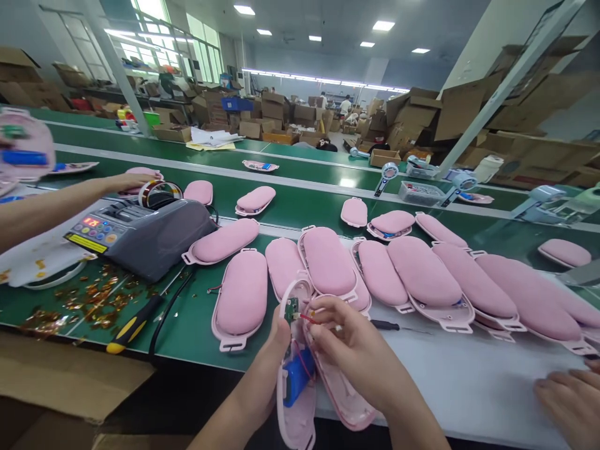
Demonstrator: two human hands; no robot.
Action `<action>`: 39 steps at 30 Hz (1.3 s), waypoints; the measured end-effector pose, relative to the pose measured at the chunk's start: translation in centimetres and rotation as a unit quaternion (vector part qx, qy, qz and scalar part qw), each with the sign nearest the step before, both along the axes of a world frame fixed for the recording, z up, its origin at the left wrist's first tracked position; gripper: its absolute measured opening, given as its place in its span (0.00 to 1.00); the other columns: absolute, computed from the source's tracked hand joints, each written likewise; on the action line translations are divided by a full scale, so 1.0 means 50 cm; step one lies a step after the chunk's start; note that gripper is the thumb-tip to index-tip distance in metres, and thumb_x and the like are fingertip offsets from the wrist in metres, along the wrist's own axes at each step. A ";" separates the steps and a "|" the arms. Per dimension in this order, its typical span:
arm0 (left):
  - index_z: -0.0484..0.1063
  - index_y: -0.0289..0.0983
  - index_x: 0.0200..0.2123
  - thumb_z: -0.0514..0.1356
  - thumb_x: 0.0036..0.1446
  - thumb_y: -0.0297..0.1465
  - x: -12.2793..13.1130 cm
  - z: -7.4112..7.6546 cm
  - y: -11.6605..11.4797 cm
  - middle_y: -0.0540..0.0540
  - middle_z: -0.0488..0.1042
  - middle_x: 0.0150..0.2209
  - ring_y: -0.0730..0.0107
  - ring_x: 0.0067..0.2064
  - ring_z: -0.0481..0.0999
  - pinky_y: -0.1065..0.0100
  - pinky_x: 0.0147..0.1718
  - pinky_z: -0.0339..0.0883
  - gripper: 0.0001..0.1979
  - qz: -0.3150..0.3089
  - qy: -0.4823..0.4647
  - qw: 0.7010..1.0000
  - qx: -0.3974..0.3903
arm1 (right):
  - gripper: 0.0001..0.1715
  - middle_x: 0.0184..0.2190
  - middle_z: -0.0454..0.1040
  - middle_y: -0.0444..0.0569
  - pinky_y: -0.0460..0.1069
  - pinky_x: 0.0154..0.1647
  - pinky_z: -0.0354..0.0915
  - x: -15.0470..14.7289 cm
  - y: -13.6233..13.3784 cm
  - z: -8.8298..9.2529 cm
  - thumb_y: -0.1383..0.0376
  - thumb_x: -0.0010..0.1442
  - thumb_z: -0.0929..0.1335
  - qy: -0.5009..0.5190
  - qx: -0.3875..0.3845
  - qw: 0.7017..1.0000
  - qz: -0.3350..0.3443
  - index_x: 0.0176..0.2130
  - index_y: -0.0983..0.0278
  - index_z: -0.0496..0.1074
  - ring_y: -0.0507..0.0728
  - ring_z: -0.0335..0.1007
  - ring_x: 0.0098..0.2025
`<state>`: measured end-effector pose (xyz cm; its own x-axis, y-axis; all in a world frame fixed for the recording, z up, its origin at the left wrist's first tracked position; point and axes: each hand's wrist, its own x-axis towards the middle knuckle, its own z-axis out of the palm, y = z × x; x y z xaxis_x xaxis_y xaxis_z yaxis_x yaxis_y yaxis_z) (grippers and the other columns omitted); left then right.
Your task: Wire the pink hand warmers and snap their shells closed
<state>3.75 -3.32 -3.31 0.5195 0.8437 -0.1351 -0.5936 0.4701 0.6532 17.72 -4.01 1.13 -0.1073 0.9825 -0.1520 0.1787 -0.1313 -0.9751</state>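
My left hand [265, 365] grips a pink plastic shell half [300, 428], tilted upright at the table's front edge. Inside it are a small green circuit board [292, 306] and a blue battery pack [298, 377]. A thin red wire [307, 319] runs from the board to the fingertips of my right hand [351, 347], which are pinched on it. Under my right hand lies the other pink shell half [349, 400], open side up and close against the first. The right palm hides part of this second half.
Padded pink cases [244, 294] spread across the green table, many overlapping on the right. A grey tape dispenser [150, 234], yellow-black screwdriver [134, 325] and amber tape scraps [89, 300] are at left. A thin dark screwdriver [387, 325] lies right. Another person's hand [569, 400] rests at far right; another's arm [56, 203] reaches in from the left.
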 end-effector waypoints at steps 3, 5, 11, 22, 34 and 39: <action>0.54 0.43 0.63 0.58 0.55 0.49 0.000 0.004 0.001 0.41 0.70 0.54 0.54 0.55 0.69 0.58 0.53 0.61 0.35 0.007 -0.004 1.000 -0.018 | 0.16 0.37 0.75 0.45 0.49 0.42 0.69 0.012 -0.020 -0.025 0.62 0.59 0.65 0.074 0.003 0.996 -0.053 0.48 0.59 0.62 0.53 0.73 0.38; 0.54 0.43 0.62 0.58 0.56 0.47 0.000 0.010 -0.001 0.41 0.69 0.56 0.54 0.55 0.69 0.58 0.54 0.61 0.34 0.010 -0.008 1.000 -0.027 | 0.16 0.38 0.76 0.47 0.49 0.42 0.70 0.014 -0.028 -0.038 0.62 0.59 0.66 0.037 0.054 0.991 -0.114 0.47 0.59 0.61 0.54 0.74 0.37; 0.61 0.38 0.58 0.57 0.57 0.47 0.005 0.021 -0.007 0.40 0.73 0.52 0.53 0.54 0.71 0.57 0.53 0.62 0.30 0.002 -0.011 0.999 -0.035 | 0.17 0.23 0.74 0.38 0.43 0.17 0.61 -0.007 -0.014 -0.035 0.62 0.52 0.71 0.085 0.072 0.979 -0.171 0.35 0.59 0.58 0.48 0.63 0.16; 0.72 0.32 0.42 0.58 0.56 0.48 0.004 0.013 -0.003 0.40 0.78 0.36 0.56 0.44 0.77 0.60 0.47 0.65 0.24 -0.012 -0.016 0.997 -0.072 | 0.22 0.26 0.76 0.45 0.42 0.17 0.63 -0.019 0.008 -0.061 0.55 0.43 0.77 0.282 -0.018 0.954 -0.097 0.32 0.64 0.69 0.50 0.70 0.20; 0.58 0.42 0.61 0.59 0.56 0.45 0.003 0.007 -0.015 0.42 0.76 0.44 0.57 0.46 0.75 0.60 0.48 0.64 0.32 0.018 0.030 0.999 -0.005 | 0.15 0.29 0.73 0.46 0.45 0.31 0.62 -0.005 -0.018 -0.003 0.57 0.61 0.63 -0.077 0.123 0.988 -0.043 0.33 0.64 0.73 0.52 0.67 0.30; 0.54 0.44 0.63 0.58 0.57 0.46 0.009 0.016 -0.015 0.42 0.75 0.47 0.57 0.48 0.73 0.58 0.49 0.64 0.34 0.020 0.026 0.999 0.008 | 0.13 0.25 0.72 0.45 0.46 0.30 0.59 0.003 -0.025 -0.004 0.61 0.64 0.60 -0.200 0.198 0.956 -0.088 0.35 0.62 0.71 0.53 0.67 0.28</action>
<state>4.20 -4.05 -2.53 0.4778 0.8660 -0.1474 -0.5762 0.4356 0.6916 17.85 -5.23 0.95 0.0537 0.9691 0.2406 0.5570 0.1710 -0.8127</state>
